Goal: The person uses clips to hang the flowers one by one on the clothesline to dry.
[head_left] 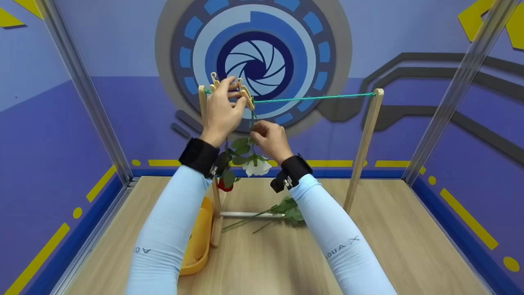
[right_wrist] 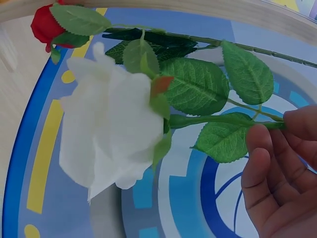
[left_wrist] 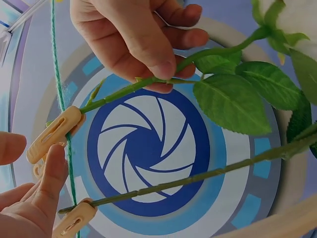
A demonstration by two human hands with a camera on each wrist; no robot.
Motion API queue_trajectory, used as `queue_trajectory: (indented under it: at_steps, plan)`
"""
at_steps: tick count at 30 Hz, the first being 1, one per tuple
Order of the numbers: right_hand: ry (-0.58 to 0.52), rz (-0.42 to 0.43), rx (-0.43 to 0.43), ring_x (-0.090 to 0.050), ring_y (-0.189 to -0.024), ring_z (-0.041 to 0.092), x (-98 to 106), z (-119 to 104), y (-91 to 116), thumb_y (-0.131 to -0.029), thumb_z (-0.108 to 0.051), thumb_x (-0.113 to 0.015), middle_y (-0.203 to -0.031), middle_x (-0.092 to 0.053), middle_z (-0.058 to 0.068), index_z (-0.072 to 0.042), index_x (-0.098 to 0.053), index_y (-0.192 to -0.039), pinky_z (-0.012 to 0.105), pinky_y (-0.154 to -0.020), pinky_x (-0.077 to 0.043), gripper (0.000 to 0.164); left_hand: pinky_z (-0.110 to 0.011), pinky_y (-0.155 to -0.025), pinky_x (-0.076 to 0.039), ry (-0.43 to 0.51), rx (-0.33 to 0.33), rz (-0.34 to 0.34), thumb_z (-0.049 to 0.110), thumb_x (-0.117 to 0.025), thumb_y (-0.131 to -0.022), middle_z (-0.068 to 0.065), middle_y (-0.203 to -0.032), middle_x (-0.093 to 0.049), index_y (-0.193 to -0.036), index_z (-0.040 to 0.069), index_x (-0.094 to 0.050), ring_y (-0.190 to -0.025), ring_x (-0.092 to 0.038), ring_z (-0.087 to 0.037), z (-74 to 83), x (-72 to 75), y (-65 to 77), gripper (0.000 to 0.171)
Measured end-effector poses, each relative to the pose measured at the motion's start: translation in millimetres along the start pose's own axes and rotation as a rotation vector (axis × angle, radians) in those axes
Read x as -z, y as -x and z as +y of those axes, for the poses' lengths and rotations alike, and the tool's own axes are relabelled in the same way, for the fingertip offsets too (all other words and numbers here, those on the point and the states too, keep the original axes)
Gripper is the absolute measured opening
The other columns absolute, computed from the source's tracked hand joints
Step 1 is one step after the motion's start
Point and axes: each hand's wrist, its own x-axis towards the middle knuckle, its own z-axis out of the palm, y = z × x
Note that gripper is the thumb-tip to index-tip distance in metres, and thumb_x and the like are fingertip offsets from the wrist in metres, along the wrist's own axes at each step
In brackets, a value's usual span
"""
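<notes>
My right hand (head_left: 272, 139) pinches the green stem of a white artificial rose (right_wrist: 114, 124) between thumb and fingers. The rose hangs bloom down, and a wooden clothespin (left_wrist: 57, 134) clips its stem end to the green cord (head_left: 311, 98). At that clothespin is my left hand (head_left: 223, 108), its fingers spread apart, one fingertip right at the wood. A second clothespin (left_wrist: 77, 218) holds the stem of a red rose (right_wrist: 47, 25), which hangs to the left of the white one.
The cord runs between two wooden posts (head_left: 364, 151) of a stand, joined low down by a white bar (head_left: 245, 214). Green leafy stems (head_left: 292, 213) lie on the wooden table (head_left: 254, 262). A yellow tray (head_left: 200, 241) sits at left, partly behind my left arm.
</notes>
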Motion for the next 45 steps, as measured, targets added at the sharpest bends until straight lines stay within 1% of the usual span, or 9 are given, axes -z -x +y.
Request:
queue_trajectory:
  at_steps: [4, 12, 21, 25, 29, 33, 39, 42, 45]
  plan:
    - [-0.017, -0.010, 0.021, -0.071, -0.093, 0.028, 3, 5, 7, -0.101, -0.008, -0.063, -0.105, -0.074, 0.016, -0.001, -0.072, -0.117, 0.040, -0.085, -0.057, 0.020, -0.025, -0.099, -0.052, 0.006, -0.031, 0.011, 0.008, -0.057, -0.105, -0.021, -0.148, -0.054, -0.153, -0.003, -0.041, -0.129, -0.061, -0.025, -2.9, 1.1, 12.8, 0.052]
    - [-0.010, 0.010, 0.096, -0.069, -0.085, 0.030, 12, 25, 30, -0.102, -0.008, -0.063, -0.109, -0.071, 0.018, 0.002, -0.070, -0.121, 0.042, -0.082, -0.056, 0.022, -0.029, -0.104, -0.049, 0.069, -0.051, -0.016, 0.010, -0.056, -0.107, -0.021, -0.154, -0.048, -0.155, -0.002, -0.040, -0.137, -0.053, -0.030, -15.0, 1.8, 47.4, 0.052]
    - [0.021, 0.030, 0.128, -0.070, -0.093, 0.031, 23, 52, 63, -0.104, -0.009, -0.061, -0.109, -0.072, 0.018, 0.001, -0.071, -0.121, 0.042, -0.081, -0.057, 0.022, -0.037, -0.106, -0.048, 0.055, 0.049, -0.092, 0.019, -0.054, -0.109, -0.019, -0.156, -0.045, -0.156, 0.001, -0.039, -0.140, -0.050, -0.031, -34.0, -3.7, 84.6, 0.053]
    - [0.035, 0.032, 0.133, -0.069, -0.097, 0.029, 28, 63, 80, -0.104, -0.011, -0.061, -0.110, -0.073, 0.017, 0.000, -0.072, -0.122, 0.043, -0.081, -0.058, 0.023, -0.040, -0.102, -0.050, 0.043, 0.107, -0.128, 0.025, -0.053, -0.110, -0.018, -0.154, -0.048, -0.157, 0.004, -0.040, -0.127, -0.059, -0.030, -41.2, -5.1, 97.8, 0.053]
    - [0.053, 0.034, 0.131, -0.068, -0.106, 0.033, 34, 73, 98, -0.104, -0.013, -0.062, -0.116, -0.071, 0.018, -0.001, -0.072, -0.123, 0.050, -0.088, -0.057, 0.025, -0.044, -0.100, -0.051, 0.035, 0.125, -0.162, 0.028, -0.051, -0.110, -0.021, -0.151, -0.048, -0.156, 0.003, -0.041, -0.115, -0.063, -0.033, -46.1, -6.7, 109.1, 0.053]
    - [0.082, 0.044, 0.126, -0.066, -0.114, 0.035, 38, 82, 116, -0.104, -0.014, -0.063, -0.124, -0.070, 0.019, 0.000, -0.070, -0.127, 0.052, -0.095, -0.054, 0.028, -0.047, -0.103, -0.049, 0.023, 0.110, -0.185, 0.028, -0.049, -0.111, -0.023, -0.155, -0.044, -0.155, -0.001, -0.042, -0.125, -0.058, -0.038, -49.2, -10.0, 119.8, 0.053]
    - [0.145, 0.053, 0.125, -0.061, -0.125, 0.039, 41, 93, 145, -0.103, -0.013, -0.065, -0.132, -0.067, 0.021, 0.000, -0.068, -0.132, 0.053, -0.104, -0.049, 0.032, -0.052, -0.117, -0.036, -0.015, 0.099, -0.207, 0.028, -0.051, -0.110, -0.025, -0.158, -0.041, -0.154, -0.003, -0.042, -0.144, -0.042, -0.041, -54.0, -17.8, 140.5, 0.054]
    - [0.190, 0.061, 0.111, -0.062, -0.125, 0.038, 41, 95, 160, -0.102, -0.013, -0.066, -0.132, -0.066, 0.021, 0.000, -0.067, -0.133, 0.052, -0.105, -0.049, 0.033, -0.055, -0.120, -0.032, -0.032, 0.119, -0.211, 0.027, -0.054, -0.109, -0.025, -0.159, -0.040, -0.153, -0.004, -0.042, -0.147, -0.038, -0.041, -58.2, -24.1, 152.6, 0.056]
    - [0.230, 0.072, 0.116, -0.062, -0.125, 0.038, 40, 99, 175, -0.100, -0.011, -0.068, -0.133, -0.066, 0.021, 0.000, -0.066, -0.134, 0.052, -0.104, -0.050, 0.035, -0.058, -0.118, -0.033, -0.064, 0.123, -0.196, 0.025, -0.058, -0.107, -0.026, -0.157, -0.042, -0.152, -0.006, -0.044, -0.145, -0.041, -0.043, -62.3, -31.3, 165.3, 0.056]
